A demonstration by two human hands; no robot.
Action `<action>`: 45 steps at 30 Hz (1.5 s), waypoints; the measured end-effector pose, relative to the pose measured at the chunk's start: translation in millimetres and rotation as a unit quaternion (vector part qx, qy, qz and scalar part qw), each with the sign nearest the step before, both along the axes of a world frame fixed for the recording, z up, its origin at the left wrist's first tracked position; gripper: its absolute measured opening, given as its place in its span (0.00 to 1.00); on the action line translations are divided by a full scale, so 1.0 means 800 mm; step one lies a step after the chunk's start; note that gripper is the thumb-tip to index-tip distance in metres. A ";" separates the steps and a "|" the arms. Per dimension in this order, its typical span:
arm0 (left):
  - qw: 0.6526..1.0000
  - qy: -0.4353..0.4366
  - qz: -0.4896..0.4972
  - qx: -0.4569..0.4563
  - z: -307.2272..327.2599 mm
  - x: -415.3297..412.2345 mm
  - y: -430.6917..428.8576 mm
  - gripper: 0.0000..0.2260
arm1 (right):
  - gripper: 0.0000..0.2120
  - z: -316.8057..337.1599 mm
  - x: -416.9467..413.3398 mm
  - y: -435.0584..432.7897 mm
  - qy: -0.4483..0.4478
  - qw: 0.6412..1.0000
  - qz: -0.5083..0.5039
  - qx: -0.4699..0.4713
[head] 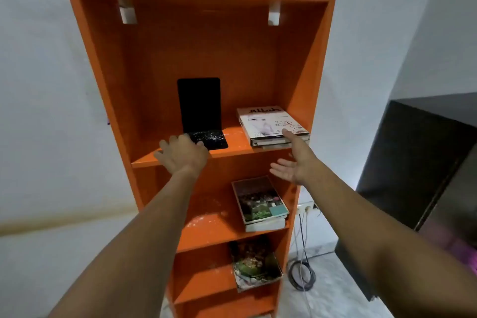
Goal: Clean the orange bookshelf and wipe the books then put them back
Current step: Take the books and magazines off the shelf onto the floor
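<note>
The orange bookshelf (165, 59) stands upright in front of me. On its upper shelf a black L-shaped bookend (200, 108) stands at the middle, dusty on its base. A small stack with a white book (268, 121) on top lies flat at the right. My left hand (182, 153) rests palm down on the shelf's front edge, fingers touching the bookend's base. My right hand (294, 160) is open, palm turned left, thumb tip at the white book's front corner. A book stack with a dark cover (259, 201) lies one shelf lower, and another book (254, 263) below that.
White dust specks lie on the lower shelf (206, 217). A dark cabinet (423, 162) stands at the right. Cables (302, 273) hang from a wall socket (305, 209) and coil on the pale floor beside the bookshelf. White walls surround it.
</note>
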State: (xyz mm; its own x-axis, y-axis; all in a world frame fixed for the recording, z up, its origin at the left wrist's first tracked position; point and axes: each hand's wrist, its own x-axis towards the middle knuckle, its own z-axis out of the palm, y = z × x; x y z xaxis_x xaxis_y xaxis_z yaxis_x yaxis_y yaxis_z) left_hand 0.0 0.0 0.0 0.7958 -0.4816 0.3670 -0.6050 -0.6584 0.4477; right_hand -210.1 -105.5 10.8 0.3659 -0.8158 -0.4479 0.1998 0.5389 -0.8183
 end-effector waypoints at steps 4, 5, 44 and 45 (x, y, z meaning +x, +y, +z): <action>0.995 0.043 0.094 0.007 -0.013 0.005 -0.025 0.25 | 0.36 -0.001 0.017 -0.041 -0.042 0.999 -0.019 0.000; 0.992 0.058 0.107 -0.014 -0.019 0.004 -0.029 0.27 | 0.34 -0.004 0.024 -0.051 -0.052 0.998 -0.025 -0.005; 0.747 0.591 -0.063 -0.299 -0.256 -0.096 0.230 0.03 | 0.21 -0.278 -0.091 0.218 -0.084 0.978 -0.141 0.129; 0.748 0.595 -0.049 -0.291 -0.271 -0.100 0.233 0.03 | 0.22 -0.291 -0.096 0.221 -0.075 0.979 -0.131 0.139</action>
State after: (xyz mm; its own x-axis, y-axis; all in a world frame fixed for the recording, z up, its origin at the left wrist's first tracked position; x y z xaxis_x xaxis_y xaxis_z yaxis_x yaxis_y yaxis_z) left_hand -79.9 186.2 -216.9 0.6966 -0.5937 -0.4028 0.4170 -0.1218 0.9007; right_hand -287.2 71.5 -221.7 0.2394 -0.7443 -0.6235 0.4670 0.6513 -0.5981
